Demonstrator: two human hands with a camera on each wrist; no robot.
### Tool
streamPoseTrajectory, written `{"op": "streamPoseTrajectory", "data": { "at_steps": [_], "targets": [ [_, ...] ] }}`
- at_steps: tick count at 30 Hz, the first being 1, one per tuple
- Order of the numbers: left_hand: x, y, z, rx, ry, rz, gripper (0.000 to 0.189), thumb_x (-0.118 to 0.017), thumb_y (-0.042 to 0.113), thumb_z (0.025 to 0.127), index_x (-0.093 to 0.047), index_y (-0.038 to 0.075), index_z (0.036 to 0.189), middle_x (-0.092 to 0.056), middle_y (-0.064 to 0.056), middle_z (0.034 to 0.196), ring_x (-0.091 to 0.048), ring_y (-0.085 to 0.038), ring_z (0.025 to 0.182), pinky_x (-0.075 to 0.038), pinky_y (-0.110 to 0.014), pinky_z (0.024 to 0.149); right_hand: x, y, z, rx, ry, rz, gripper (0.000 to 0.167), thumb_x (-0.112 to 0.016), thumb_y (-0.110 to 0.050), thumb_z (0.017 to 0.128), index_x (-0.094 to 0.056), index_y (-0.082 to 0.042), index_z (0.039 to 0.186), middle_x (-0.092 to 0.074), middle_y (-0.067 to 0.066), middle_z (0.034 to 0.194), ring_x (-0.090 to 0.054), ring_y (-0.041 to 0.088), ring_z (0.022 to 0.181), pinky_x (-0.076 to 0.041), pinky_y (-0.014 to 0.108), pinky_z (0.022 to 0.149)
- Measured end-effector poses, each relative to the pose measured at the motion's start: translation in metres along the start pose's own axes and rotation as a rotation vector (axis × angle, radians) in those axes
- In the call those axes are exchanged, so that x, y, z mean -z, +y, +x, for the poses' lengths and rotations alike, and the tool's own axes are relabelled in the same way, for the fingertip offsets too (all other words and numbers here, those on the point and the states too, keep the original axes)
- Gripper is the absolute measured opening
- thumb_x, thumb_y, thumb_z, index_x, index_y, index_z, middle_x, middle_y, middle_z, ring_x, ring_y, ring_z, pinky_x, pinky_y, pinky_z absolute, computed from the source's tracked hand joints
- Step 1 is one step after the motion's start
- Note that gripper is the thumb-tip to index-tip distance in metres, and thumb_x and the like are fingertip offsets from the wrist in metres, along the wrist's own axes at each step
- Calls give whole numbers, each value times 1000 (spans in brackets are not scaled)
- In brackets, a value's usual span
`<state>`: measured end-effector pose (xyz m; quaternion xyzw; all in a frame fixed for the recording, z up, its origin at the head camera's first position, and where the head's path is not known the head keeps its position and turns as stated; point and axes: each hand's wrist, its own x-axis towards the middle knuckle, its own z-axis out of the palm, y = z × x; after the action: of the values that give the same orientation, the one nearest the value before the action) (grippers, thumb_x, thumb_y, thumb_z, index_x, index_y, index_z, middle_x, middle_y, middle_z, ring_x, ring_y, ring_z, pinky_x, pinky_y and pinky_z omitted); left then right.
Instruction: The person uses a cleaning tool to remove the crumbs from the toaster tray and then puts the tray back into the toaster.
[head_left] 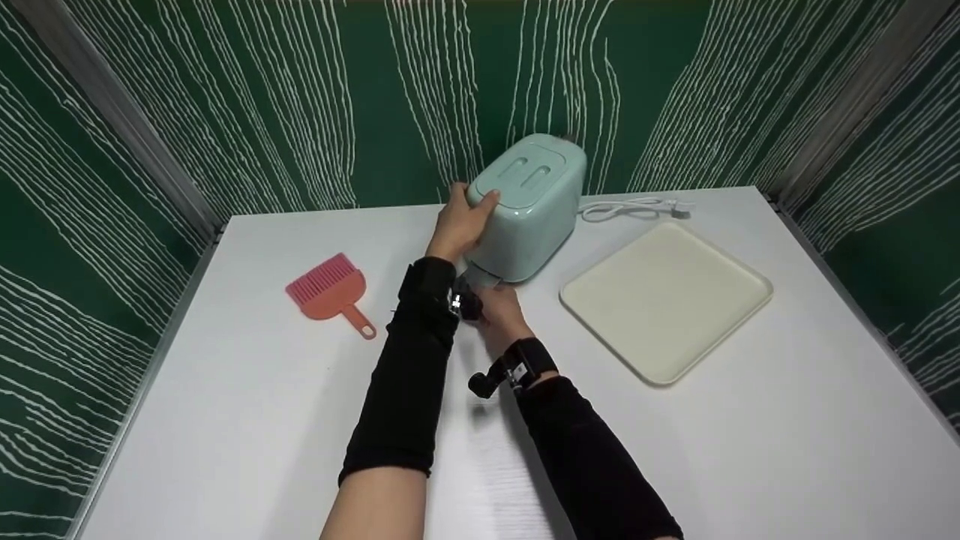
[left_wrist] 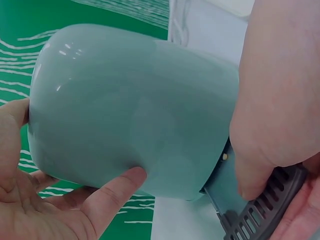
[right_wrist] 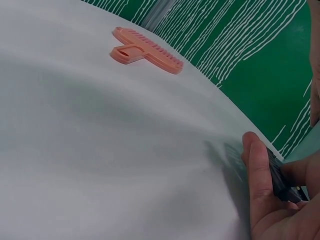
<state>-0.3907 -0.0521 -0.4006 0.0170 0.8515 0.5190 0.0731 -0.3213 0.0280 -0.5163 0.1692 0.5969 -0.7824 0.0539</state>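
Observation:
A mint-green toaster (head_left: 529, 225), its top bearing two oval marks, stands at the back of the white table. My left hand (head_left: 459, 223) grips its near upper corner; in the left wrist view one fingertip presses on the toaster's (left_wrist: 130, 110) smooth end wall and other fingers pass behind it. Low on this end, a crumb tray (left_wrist: 232, 185) sticks partly out, with a light crumb on it. My right hand (head_left: 501, 309) pinches the tray's dark slotted handle (left_wrist: 265, 207), thumb on one side, fingers on the other. The tray's inner part is hidden inside the toaster.
An orange dustpan (head_left: 334, 296) with a pink-bristled brush (head_left: 322, 277) lies to the left. At right is a cream tray (head_left: 667, 300). A bundled white power cord (head_left: 630, 208) lies behind it. Green walls (head_left: 360, 97) with white lines border the table.

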Motion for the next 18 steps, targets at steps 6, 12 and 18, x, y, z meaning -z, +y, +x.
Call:
{"op": "streamPoseTrajectory", "data": {
  "at_steps": [6,12,18],
  "targets": [
    [0,0,0,9,-11,-3,66,-50,53,111,-31,14,161,-44,-17,165,-52,-28,146,-51,-44,114,4,-1,-3,15,-3,-127,27,-62,-8,99,-53,-11,73,-47,-7,60,-44,7,53,-38,20,51],
    [0,0,-1,17,-23,-28,67,-50,53,111,-30,15,162,-42,-17,167,-51,-28,148,-52,-43,113,2,-1,-6,-38,-45,2,25,-64,-3,95,-52,-11,75,-46,-8,58,-45,7,50,-40,23,52],
    [0,1,-1,24,-14,-20,67,-50,54,111,-30,16,162,-42,-15,167,-50,-26,148,-49,-44,117,2,-1,-9,-36,-77,39,22,-63,0,95,-51,-11,80,-47,-8,58,-45,7,51,-41,23,55]
  ]
}}
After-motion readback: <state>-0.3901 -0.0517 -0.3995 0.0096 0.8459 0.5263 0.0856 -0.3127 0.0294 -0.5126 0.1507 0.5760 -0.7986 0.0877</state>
